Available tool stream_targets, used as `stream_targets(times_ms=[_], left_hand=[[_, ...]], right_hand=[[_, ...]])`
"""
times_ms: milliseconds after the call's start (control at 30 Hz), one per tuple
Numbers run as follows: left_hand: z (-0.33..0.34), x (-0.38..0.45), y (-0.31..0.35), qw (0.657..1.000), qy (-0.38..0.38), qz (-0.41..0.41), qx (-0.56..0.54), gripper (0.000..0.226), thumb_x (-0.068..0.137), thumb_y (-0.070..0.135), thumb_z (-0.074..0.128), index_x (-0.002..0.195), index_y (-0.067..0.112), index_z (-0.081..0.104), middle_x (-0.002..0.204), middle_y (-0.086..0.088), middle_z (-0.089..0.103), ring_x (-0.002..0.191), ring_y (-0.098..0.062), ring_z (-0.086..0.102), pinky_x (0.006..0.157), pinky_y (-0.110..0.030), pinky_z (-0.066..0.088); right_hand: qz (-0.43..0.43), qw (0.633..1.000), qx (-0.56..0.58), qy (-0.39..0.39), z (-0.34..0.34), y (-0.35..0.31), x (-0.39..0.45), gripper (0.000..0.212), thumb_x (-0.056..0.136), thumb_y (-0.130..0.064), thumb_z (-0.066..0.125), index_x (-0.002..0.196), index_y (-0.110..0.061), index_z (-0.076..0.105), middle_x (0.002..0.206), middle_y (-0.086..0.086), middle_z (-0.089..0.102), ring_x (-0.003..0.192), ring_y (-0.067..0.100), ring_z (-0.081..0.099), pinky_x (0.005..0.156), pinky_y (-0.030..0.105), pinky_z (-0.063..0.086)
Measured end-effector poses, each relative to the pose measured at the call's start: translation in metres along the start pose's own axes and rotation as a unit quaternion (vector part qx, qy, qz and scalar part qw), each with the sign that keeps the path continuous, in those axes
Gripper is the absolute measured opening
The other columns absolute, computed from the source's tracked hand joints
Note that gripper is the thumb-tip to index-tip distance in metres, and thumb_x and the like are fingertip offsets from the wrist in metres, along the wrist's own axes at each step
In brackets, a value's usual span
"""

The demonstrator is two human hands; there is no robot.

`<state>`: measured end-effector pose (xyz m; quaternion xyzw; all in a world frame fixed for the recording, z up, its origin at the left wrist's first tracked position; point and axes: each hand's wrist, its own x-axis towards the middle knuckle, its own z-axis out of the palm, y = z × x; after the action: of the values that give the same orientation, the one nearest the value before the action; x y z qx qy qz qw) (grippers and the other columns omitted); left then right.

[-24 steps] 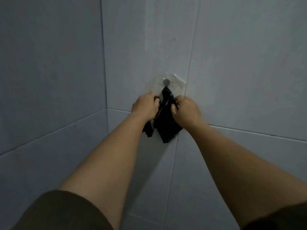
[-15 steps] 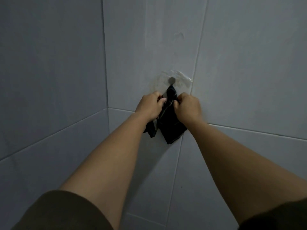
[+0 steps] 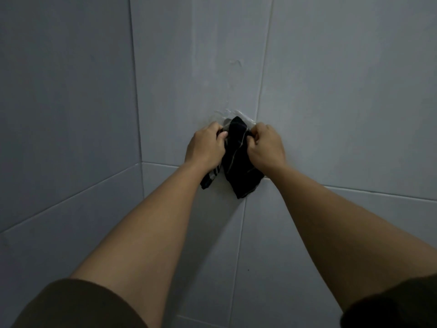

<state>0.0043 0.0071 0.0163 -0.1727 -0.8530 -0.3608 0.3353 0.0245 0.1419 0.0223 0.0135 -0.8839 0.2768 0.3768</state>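
A small black cloth (image 3: 238, 166) with thin pale stripes hangs against the grey tiled wall. Its top edge covers a metal wall hook (image 3: 227, 121), which sits on a clear adhesive pad (image 3: 250, 119); only a sliver of the hook shows. My left hand (image 3: 205, 145) grips the cloth's upper left side, fingers curled into the fabric. My right hand (image 3: 266, 144) pinches the upper right side. Both hands are raised to hook height, close together, with the cloth's lower part dangling between my wrists.
Grey wall tiles (image 3: 343, 91) fill the view, and two walls meet in a corner (image 3: 136, 91) at the left. Dark sleeves (image 3: 78, 304) show at the bottom edges.
Both hands have lifted the cloth's top edge up over the hook, which was plainly visible above the cloth before and is now mostly covered.
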Motion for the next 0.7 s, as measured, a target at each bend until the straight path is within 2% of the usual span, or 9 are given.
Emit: stream_targets(times_ms=[233, 333, 433, 600, 700], left_hand=[[0.023, -0.011, 0.04, 0.998, -0.025, 0.005, -0.053, 0.021, 0.095, 0.024, 0.045, 0.1, 0.009, 0.06, 0.095, -0.016, 0.067, 0.09, -0.033, 0.06, 0.075, -0.036, 0.047], [0.045, -0.023, 0.061, 0.996, -0.046, -0.004, -0.073, 0.021, 0.095, 0.024, 0.046, 0.101, 0.01, 0.06, 0.095, -0.013, 0.066, 0.085, -0.027, 0.056, 0.07, -0.028, 0.038], [0.074, -0.039, 0.081, 0.993, -0.081, -0.014, -0.085, 0.02, 0.096, 0.024, 0.045, 0.1, 0.011, 0.06, 0.088, -0.008, 0.062, 0.079, -0.021, 0.052, 0.069, -0.025, 0.034], [0.13, -0.075, 0.111, 0.984, -0.143, -0.024, -0.106, 0.02, 0.096, 0.025, 0.046, 0.1, 0.012, 0.06, 0.087, -0.003, 0.06, 0.081, -0.02, 0.054, 0.07, -0.025, 0.035], [0.168, -0.101, 0.123, 0.976, -0.184, -0.035, -0.112, 0.021, 0.095, 0.025, 0.047, 0.103, 0.013, 0.061, 0.095, -0.007, 0.066, 0.088, -0.023, 0.058, 0.073, -0.024, 0.036]], right_hand=[[0.033, 0.999, 0.03, 0.003, -0.035, 0.031, -0.005, 0.021, 0.092, -0.016, 0.047, 0.106, -0.005, 0.058, 0.111, 0.015, 0.06, 0.102, 0.03, 0.056, 0.079, 0.03, 0.039], [0.059, 0.997, 0.054, -0.005, -0.054, 0.057, -0.015, 0.02, 0.092, -0.016, 0.049, 0.107, -0.006, 0.06, 0.109, 0.013, 0.065, 0.1, 0.029, 0.058, 0.082, 0.032, 0.044], [0.09, 0.993, 0.073, -0.021, -0.075, 0.089, -0.032, 0.02, 0.093, -0.016, 0.052, 0.108, -0.006, 0.062, 0.104, 0.009, 0.066, 0.092, 0.022, 0.057, 0.078, 0.026, 0.042], [0.154, 0.983, 0.085, -0.052, -0.1, 0.152, -0.064, 0.016, 0.091, -0.018, 0.056, 0.102, -0.009, 0.064, 0.093, 0.004, 0.064, 0.085, 0.017, 0.056, 0.074, 0.025, 0.04], [0.187, 0.978, 0.072, -0.061, -0.109, 0.194, -0.088, 0.014, 0.09, -0.019, 0.057, 0.097, -0.009, 0.064, 0.089, 0.005, 0.063, 0.085, 0.019, 0.057, 0.076, 0.028, 0.044]])
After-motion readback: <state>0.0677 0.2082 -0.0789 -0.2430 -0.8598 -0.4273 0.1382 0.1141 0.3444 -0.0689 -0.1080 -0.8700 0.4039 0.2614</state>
